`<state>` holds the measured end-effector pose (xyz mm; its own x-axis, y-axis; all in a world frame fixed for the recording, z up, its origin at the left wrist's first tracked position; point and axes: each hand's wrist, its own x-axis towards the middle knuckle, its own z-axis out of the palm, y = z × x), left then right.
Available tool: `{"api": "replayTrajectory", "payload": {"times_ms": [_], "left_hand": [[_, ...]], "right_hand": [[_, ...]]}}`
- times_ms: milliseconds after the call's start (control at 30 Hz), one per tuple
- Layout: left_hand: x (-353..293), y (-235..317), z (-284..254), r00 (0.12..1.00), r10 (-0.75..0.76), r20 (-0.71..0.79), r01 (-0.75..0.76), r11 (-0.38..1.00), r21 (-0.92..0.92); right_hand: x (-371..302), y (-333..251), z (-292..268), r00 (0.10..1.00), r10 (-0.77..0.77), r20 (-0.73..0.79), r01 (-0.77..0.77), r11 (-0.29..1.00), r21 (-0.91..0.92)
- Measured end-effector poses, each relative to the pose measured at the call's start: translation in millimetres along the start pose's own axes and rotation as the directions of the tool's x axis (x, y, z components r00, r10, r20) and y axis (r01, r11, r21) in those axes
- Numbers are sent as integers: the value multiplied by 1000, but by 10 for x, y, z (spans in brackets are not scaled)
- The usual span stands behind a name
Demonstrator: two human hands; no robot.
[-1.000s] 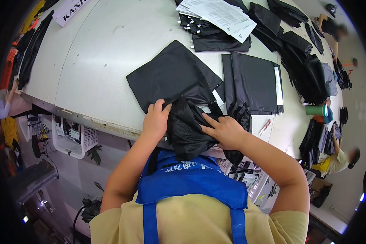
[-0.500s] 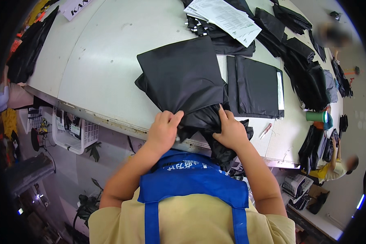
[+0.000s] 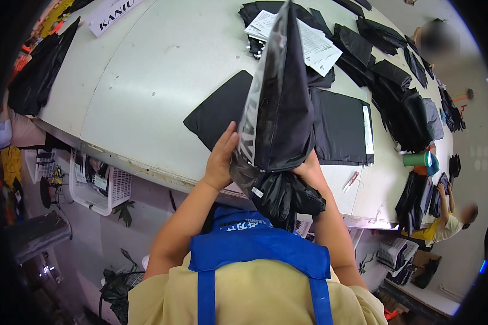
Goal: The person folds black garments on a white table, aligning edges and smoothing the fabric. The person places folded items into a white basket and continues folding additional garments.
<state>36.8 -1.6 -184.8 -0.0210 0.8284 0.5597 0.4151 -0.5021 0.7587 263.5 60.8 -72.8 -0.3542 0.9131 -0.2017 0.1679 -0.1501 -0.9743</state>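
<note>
Between my two hands a folded black garment (image 3: 287,108) stands raised over the table's near edge. A pale grey printed strip runs up its left face, and a gathered, crumpled end with a small white label hangs below. My left hand (image 3: 222,154) presses its left side, fingers pointing up. On the right side my right hand (image 3: 310,169) grips it low down, with most of its fingers hidden behind the fabric. Beneath and to the left, a flat black piece (image 3: 219,105) lies on the table (image 3: 141,108).
Right of the garment lies a folded black piece (image 3: 344,127) with a white strip, near a small red-handled tool (image 3: 351,182). Printed sheets (image 3: 320,51) top a black pile. More black piles (image 3: 401,108) and a green roll (image 3: 417,159) are farther right. A white basket (image 3: 116,189) hangs left.
The garment has gone from lying flat to being tilted upright between my hands. It has uncovered the flat black piece on the left, and its pale printed strip now shows.
</note>
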Motion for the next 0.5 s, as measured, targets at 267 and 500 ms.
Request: {"api": "replayTrajectory", "payload": {"times_ms": [267, 500], "left_hand": [[452, 514, 80, 981, -179, -72, 184, 981, 64], [728, 733, 47, 973, -165, -161, 187, 973, 132]], "right_hand": [[237, -240, 120, 975, -21, -220, -62, 930, -361], [71, -286, 113, 966, 9, -258, -102, 932, -349]]}}
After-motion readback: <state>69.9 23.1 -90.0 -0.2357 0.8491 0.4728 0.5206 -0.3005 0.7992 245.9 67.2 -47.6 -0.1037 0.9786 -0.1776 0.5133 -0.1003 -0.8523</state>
